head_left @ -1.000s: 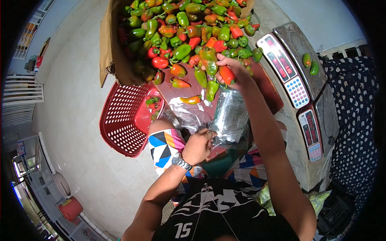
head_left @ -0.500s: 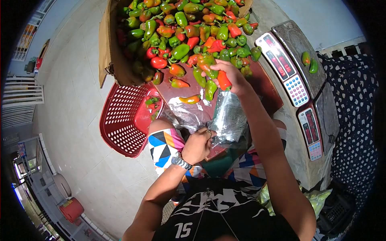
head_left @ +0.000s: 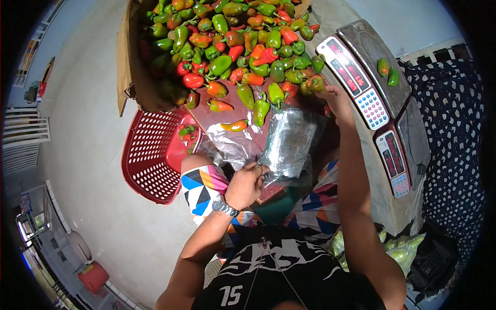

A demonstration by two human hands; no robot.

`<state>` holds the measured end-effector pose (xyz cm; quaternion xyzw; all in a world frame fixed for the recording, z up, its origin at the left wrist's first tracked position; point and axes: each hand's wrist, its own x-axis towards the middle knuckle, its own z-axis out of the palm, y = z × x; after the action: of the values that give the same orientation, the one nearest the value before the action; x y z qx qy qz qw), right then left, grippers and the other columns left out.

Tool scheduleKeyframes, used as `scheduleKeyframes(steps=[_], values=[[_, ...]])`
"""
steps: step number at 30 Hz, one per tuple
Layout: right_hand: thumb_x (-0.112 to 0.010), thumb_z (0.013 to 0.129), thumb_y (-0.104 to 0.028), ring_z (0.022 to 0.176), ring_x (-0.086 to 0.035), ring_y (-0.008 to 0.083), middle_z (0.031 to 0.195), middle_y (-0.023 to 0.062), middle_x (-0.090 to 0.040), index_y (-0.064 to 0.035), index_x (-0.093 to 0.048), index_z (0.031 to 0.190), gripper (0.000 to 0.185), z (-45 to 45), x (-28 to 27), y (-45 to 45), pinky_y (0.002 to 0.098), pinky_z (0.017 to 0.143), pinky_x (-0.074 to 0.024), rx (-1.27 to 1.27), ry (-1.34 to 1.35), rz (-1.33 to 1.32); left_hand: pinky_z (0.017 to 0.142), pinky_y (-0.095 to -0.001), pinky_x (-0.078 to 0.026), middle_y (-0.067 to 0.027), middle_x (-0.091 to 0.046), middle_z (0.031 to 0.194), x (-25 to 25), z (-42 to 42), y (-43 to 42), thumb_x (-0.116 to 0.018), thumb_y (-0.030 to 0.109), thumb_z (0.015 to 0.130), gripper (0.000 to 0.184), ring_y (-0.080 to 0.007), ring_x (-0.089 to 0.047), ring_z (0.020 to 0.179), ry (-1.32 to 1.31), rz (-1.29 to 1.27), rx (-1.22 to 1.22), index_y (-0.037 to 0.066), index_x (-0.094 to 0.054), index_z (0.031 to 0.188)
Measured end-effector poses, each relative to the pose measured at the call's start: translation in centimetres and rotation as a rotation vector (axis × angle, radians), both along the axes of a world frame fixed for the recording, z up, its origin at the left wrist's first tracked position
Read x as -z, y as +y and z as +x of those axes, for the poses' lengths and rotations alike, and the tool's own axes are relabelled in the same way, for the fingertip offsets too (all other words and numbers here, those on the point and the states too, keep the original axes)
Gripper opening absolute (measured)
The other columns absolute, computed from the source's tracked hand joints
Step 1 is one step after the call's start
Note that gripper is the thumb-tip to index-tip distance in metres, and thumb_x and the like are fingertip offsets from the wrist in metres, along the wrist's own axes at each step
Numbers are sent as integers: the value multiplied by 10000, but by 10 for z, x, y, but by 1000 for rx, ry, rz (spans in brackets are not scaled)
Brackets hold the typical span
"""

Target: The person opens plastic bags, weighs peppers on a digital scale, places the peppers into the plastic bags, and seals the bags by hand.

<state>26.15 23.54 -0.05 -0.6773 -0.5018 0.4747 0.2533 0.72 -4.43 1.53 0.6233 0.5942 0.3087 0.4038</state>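
Note:
My left hand [head_left: 245,186], with a ring and a metal watch, is closed on the edge of a clear plastic bag [head_left: 290,142] over my lap. Several flat clear bags seem to lie stacked there. My right hand [head_left: 338,102] is at the right edge of the pepper heap, closed on an orange-green pepper [head_left: 313,84]. A bit of red [head_left: 328,110] shows below its fingers, mostly hidden by the hand. Beside the bags, a green pepper [head_left: 261,110] and an orange pepper [head_left: 235,125] lie on the dark red board [head_left: 206,114].
Many red and green peppers spill from a cardboard box [head_left: 125,67]. A red perforated basket [head_left: 150,165] stands to the left, holding a few pepper pieces. At right are two digital scales [head_left: 373,109], with two peppers [head_left: 387,72] on the farther one's plate.
My right hand has moved right, away from the middle of the heap, carrying the orange-green pepper. My left hand stays on the bag. The whole view has shifted slightly.

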Motion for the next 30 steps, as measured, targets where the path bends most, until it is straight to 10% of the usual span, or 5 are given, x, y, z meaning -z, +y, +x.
scheduleKeyframes(steps=[6, 16, 19, 22, 30], values=[[-826, 809, -437, 612, -692, 237, 688, 127, -684, -51, -650, 773, 426, 24, 13, 2, 403, 613, -541, -78, -648, 123, 797, -478, -563, -198, -686, 984, -1, -2, -2, -639, -52, 827, 256, -432, -682, 890, 12, -34, -27, 5, -720, 1063], [-783, 849, -406, 864, -741, 373, 905, 221, -751, 1, -720, 984, 434, 10, -22, -22, 477, 801, -569, -115, -853, 271, 759, -452, -555, -200, -689, 980, 0, -3, -5, -660, -68, 851, 286, -425, -685, 858, 12, 15, -34, 14, -726, 1117], [-698, 936, -243, 933, -726, 368, 972, 164, -750, -49, -713, 991, 202, -53, -80, -36, 467, 832, -568, -256, -501, 315, 763, -454, -556, -199, -685, 982, 5, -6, -5, -654, -69, 858, 290, -430, -686, 871, 7, 18, -42, 21, -725, 1124], [-696, 861, -154, 905, -708, 354, 954, 135, -709, -100, -721, 993, 145, -151, -39, -37, 463, 804, -576, -559, 157, 1048, 769, -472, -560, -203, -677, 982, 0, -5, -3, -640, -61, 846, 298, -433, -688, 873, 6, -5, -37, 14, -726, 1121], [-627, 912, -131, 906, -724, 271, 1158, 141, -688, -46, -672, 1148, 255, -358, 12, -47, 357, 747, -593, -996, -825, 1003, 779, -485, -564, -206, -658, 970, -2, -5, -3, -629, -44, 840, 311, -434, -678, 866, -24, -9, -62, 14, -726, 1130]])
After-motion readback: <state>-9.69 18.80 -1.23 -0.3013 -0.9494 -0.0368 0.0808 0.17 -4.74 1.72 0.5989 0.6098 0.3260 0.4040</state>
